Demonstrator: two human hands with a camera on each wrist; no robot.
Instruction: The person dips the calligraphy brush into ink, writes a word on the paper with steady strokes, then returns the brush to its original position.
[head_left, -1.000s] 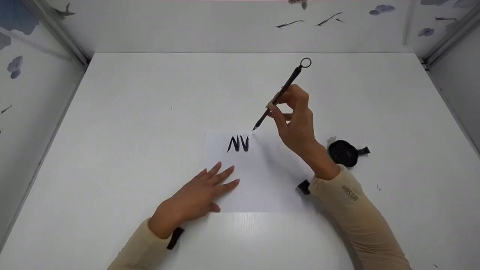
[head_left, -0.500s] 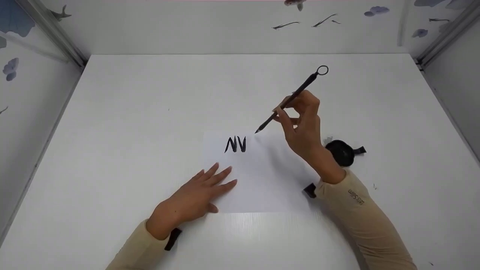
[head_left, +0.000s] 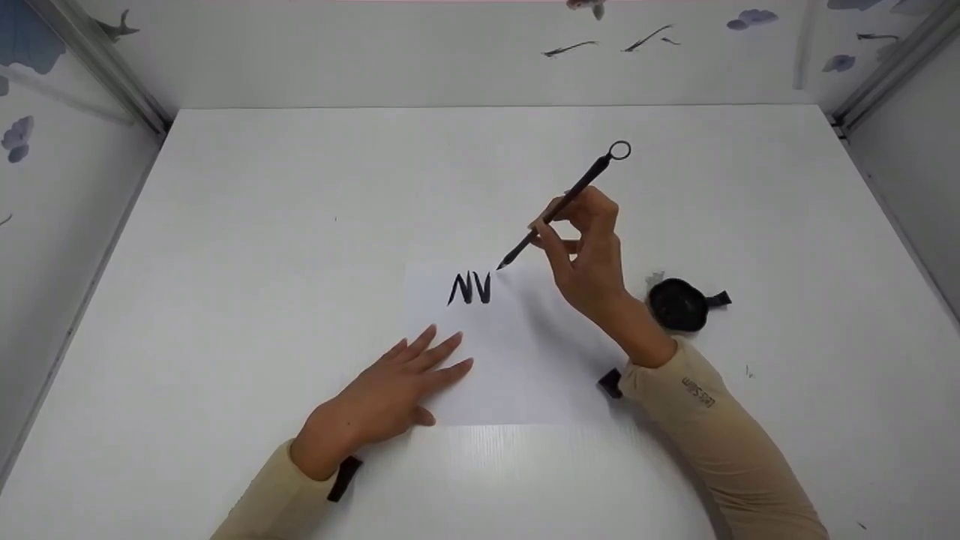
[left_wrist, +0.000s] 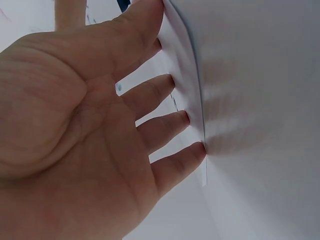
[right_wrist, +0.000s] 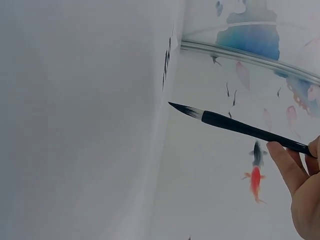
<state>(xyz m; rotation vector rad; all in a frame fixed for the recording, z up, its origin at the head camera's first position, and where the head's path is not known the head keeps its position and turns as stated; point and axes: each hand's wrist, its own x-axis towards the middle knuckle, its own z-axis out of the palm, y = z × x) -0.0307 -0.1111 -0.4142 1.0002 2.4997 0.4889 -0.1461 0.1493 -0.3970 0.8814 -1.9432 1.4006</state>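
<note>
My right hand [head_left: 589, 255] pinches a black calligraphy brush [head_left: 576, 189] between thumb and fingers, its ringed end slanting up and to the right. In the right wrist view the brush tip [right_wrist: 186, 109] is dark with ink and pointed, a pale band above it. That tip hovers near the top edge of a white paper sheet [head_left: 517, 375], just right of black zigzag strokes [head_left: 470, 288]. My left hand [head_left: 386, 390] lies on the sheet's lower left with fingers spread. Seen from the left wrist, its fingertips [left_wrist: 180, 118] press down on the paper.
A small black ink dish [head_left: 678, 305] stands right of the paper, beside my right forearm, with a grey smudge by its rim. White panels printed with fish and petals enclose the white table [head_left: 262, 187] at the back and sides.
The right hand with the brush shifts right, then back left, and the brush tip ends slightly lower, closer to the strokes. My left hand stays in place on the paper.
</note>
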